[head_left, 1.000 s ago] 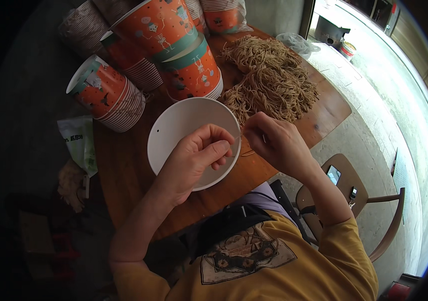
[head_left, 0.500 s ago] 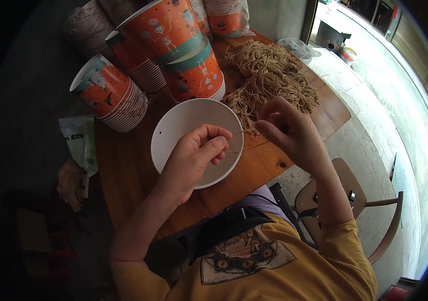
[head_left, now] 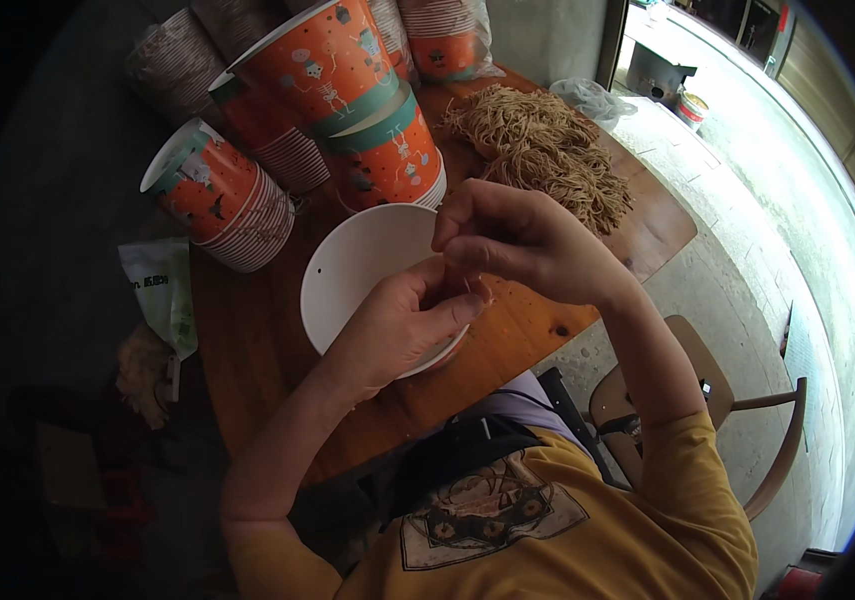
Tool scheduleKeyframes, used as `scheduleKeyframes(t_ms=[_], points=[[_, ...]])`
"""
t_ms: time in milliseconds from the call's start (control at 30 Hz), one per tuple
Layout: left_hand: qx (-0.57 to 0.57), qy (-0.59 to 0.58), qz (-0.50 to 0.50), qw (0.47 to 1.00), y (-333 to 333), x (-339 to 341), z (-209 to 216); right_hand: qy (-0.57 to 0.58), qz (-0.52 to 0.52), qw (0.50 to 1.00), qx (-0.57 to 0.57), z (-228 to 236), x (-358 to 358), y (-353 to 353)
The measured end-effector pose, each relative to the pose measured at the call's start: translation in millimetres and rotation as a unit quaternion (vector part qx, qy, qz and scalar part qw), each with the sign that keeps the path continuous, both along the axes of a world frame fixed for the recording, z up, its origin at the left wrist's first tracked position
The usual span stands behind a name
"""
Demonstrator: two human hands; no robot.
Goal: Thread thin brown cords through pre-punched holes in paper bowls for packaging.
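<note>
A paper bucket (head_left: 347,265), white inside with a small hole in its left wall, stands tilted on the wooden table in front of me. My left hand (head_left: 402,315) reaches across its near side, fingers and thumb pinched together by the right rim. Just above and to the right, my right hand (head_left: 522,245) is curled in a pinch, almost touching the left fingers. A short bit of thin cord shows between the hands; most of it is hidden by the fingers. Beyond my right hand lies a heap of tan cords (head_left: 542,150).
Stacked orange-and-green paper buckets (head_left: 382,150) stand behind the white one, with another stack (head_left: 217,200) lying tilted at the left. Wrapped stacks sit at the back. A plastic packet (head_left: 162,290) hangs by the table's left edge; a wooden chair (head_left: 682,390) stands at right.
My right hand has moved left and closer to my left hand, which has shifted right toward the bucket's right rim. The cord stretched between them is now mostly hidden.
</note>
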State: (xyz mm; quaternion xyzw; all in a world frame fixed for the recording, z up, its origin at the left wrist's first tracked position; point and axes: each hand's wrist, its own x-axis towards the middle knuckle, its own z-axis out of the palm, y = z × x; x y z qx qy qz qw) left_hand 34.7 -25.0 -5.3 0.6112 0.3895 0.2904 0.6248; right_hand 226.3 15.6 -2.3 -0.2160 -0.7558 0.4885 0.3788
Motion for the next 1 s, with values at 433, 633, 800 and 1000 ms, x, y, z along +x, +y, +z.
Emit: scheduleKeyframes(t_ms=[433, 633, 800, 1000], points=[[-0.091, -0.058, -0.003, 0.994, 10.5, -2.3, -1.4, -0.038, -0.269, 0.954, 0.123, -50.9, 8.0, -45.0], [-0.108, -0.053, 0.002, 0.993, 12.3, -3.3, -1.3, -0.009, -0.221, 0.970, -0.102, -59.0, 2.4, -58.1], [-0.110, -0.056, 0.012, 0.992, 9.7, -2.1, -2.3, 0.022, -0.243, 0.968, -0.063, -54.6, -2.6, -67.8], [-0.121, -0.068, -0.011, 0.990, 11.4, -3.2, -4.1, -0.018, -0.293, 0.953, 0.070, -63.9, -3.7, -57.4]])
